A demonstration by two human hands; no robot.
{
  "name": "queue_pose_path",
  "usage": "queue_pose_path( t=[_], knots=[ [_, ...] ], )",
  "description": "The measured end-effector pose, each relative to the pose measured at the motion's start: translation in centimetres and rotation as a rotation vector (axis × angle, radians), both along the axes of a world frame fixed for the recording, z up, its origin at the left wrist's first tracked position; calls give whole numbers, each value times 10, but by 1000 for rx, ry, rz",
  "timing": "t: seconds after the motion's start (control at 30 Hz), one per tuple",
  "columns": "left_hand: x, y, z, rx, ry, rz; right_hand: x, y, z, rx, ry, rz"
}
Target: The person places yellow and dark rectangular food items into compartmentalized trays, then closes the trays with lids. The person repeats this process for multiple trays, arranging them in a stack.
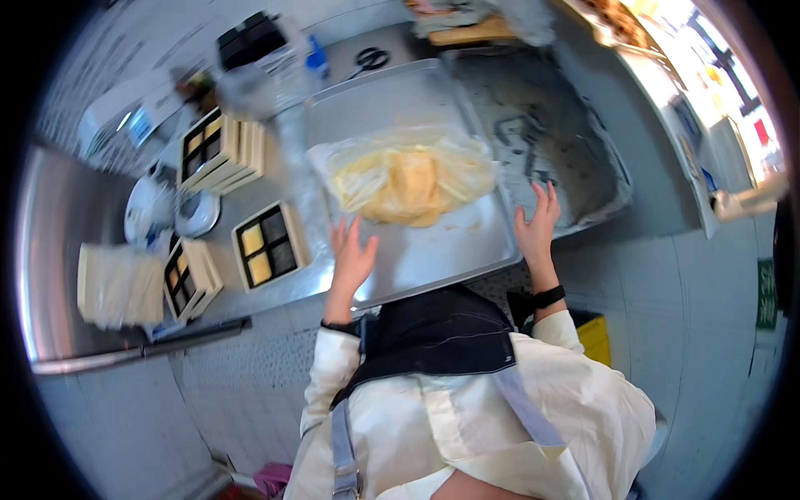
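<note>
A lump of soft yellow dough-like food [414, 183] sits in the middle of a wide silver metal tray [433, 260], with crumpled clear plastic [354, 158] around it. My left hand [352, 260] is over the front left part of the tray, fingers spread and nothing in them. Over at the tray's right edge, my right hand [537, 223] is open too, its fingers apart and pointing away from me. Both hands look slightly apart from the yellow lump. Whether either one touches the tray, I cannot tell.
Left of the tray lies a box [268, 246] with a black divided insert and two yellow pieces. Stacked boxes [218, 154] and a white scale [198, 212] stand beyond it. Black scissors [372, 58] lie at the back. A grey, plastic-lined bin [575, 142] borders the tray's right.
</note>
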State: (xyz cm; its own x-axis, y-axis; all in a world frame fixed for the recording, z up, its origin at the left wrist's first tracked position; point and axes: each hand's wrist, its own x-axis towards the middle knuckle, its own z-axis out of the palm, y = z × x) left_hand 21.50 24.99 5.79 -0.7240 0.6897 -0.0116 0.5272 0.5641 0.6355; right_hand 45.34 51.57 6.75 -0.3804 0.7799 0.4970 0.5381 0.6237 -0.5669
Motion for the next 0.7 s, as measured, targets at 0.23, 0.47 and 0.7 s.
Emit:
queue_pose_path(
  t=[0.23, 0.47, 0.7],
  knots=[
    [22, -40, 31, 55, -587, 37, 100, 47, 0, -135, -564, 138],
    [27, -31, 50, 164, -615, -44, 108, 37, -1, -84, -459, 287],
    [32, 25, 85, 312, -470, -269, 47, 57, 32, 1, 28, 171]
  ],
)
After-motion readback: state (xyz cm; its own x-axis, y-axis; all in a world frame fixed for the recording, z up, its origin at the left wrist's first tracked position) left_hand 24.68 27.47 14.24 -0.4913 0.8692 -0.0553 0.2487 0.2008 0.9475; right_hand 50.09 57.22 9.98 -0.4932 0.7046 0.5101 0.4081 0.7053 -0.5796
